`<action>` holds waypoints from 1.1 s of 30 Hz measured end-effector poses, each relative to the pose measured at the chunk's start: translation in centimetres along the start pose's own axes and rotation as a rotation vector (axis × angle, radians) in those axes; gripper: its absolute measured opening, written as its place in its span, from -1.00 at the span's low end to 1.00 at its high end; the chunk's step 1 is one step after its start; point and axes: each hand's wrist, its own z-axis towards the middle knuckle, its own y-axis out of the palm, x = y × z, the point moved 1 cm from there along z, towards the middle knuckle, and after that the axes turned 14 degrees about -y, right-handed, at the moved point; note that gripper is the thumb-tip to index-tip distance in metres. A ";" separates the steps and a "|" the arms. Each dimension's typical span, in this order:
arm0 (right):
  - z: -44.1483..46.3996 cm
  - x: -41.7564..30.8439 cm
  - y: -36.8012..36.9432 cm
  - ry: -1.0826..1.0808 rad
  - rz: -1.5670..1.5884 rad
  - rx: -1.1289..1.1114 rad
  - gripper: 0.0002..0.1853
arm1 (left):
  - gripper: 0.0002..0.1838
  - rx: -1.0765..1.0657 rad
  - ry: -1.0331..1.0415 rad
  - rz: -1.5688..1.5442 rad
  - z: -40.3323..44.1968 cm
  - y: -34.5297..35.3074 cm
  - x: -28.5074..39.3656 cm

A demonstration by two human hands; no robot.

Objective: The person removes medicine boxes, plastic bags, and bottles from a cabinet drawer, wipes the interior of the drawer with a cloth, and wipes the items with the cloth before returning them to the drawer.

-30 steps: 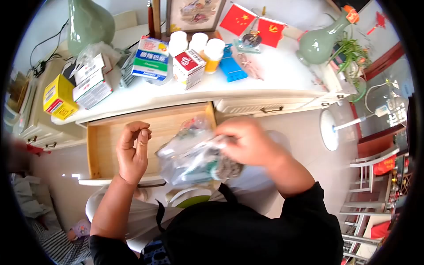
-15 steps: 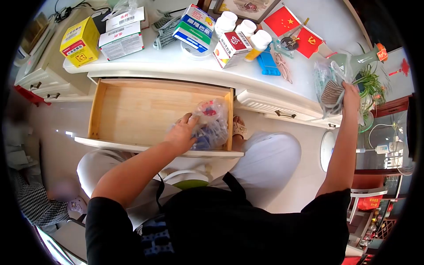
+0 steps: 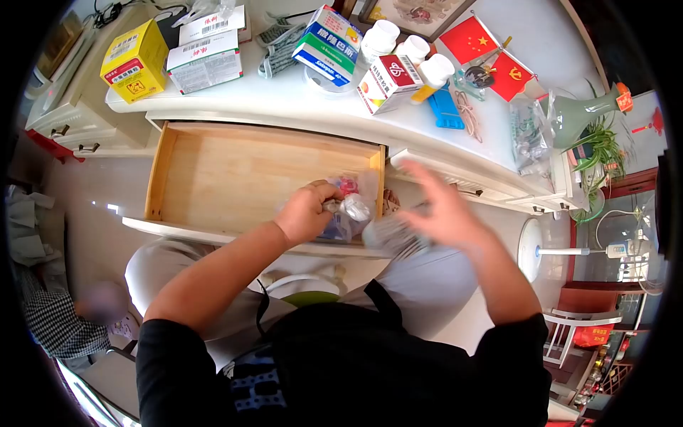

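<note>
R hand (image 3: 447,217) back, nr prob. striped cloth (image 3: 403,240)

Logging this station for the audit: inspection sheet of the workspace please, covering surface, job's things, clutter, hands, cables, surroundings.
Surface: white countertop, crowded along the back; drawer open below.
Job's things: plastic bag at the drawer's right end; grey striped item, blurred.
Clutter: yellow box, blue-green box, blue item, clear bag at the counter's right end.
Hands: left hand closed on the plastic bag; right hand blurred beside the striped item, grip unclear.
Cables: dark cables at the back left.
Surroundings: second person at left; white chair at right.
</note>
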 end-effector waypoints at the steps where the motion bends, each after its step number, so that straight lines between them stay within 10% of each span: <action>1: 0.6 0.4 2.4 -0.060 0.048 -0.054 -0.19 | -0.74 -0.001 0.013 0.002 -0.2 -0.5 0.8; 8: 2.4 -0.3 4.3 -0.092 0.122 -0.107 -0.60 | -0.71 -0.093 0.278 0.018 -2.0 -3.3 6.6; 13: -2.4 -1.5 -3.2 0.330 0.134 0.308 -0.71 | -0.63 0.345 0.421 -0.223 -2.1 -5.3 8.8; 19: -7.5 -2.6 -13.3 0.293 0.696 1.155 -0.69 | -0.76 0.327 0.039 -0.284 -0.8 -4.6 4.4; 33: -7.4 7.4 -21.2 0.314 0.341 1.206 -0.68 | -0.84 0.030 -0.191 0.009 -0.6 -3.5 0.9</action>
